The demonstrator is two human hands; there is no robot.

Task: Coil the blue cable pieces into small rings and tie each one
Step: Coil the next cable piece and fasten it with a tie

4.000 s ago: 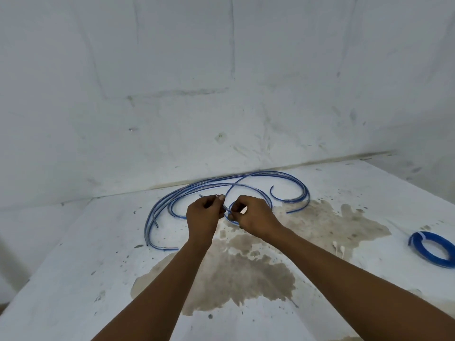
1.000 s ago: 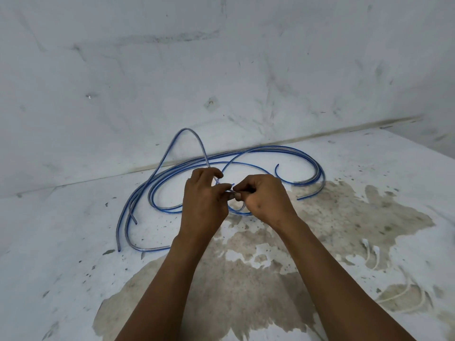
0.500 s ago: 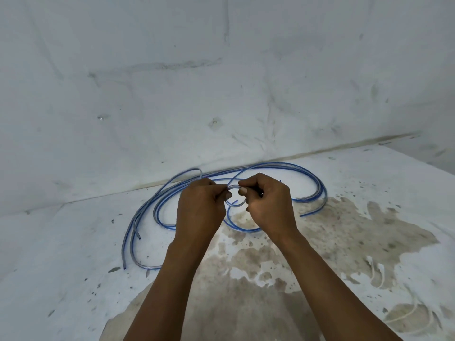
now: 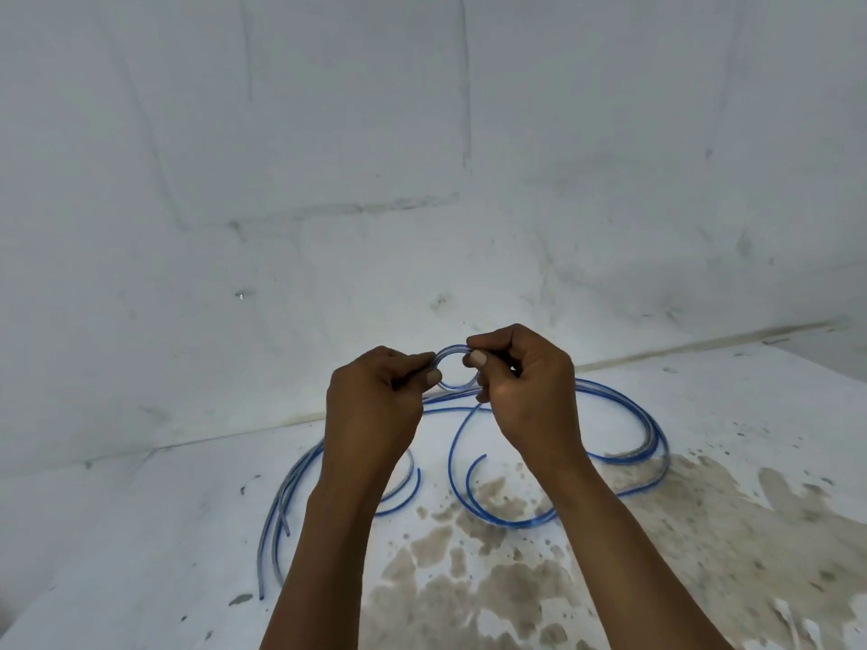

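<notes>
Raised since the earlier frame, our left hand (image 4: 375,405) and right hand (image 4: 520,387) pinch a small blue cable ring (image 4: 454,368) at mid-frame above the stained worktop (image 4: 140,532).

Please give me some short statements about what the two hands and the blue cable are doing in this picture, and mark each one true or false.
1. Both hands pinch a small ring of blue cable between them. True.
2. The left hand lies flat and open on the floor. False: it is raised, its fingers curled on the ring.
3. The right hand grips the ring's right side. True.
4. All the cable is already coiled into rings. False: loose cable pieces lie in long curves on the floor.
5. The floor bears a brown stain. True.
</notes>
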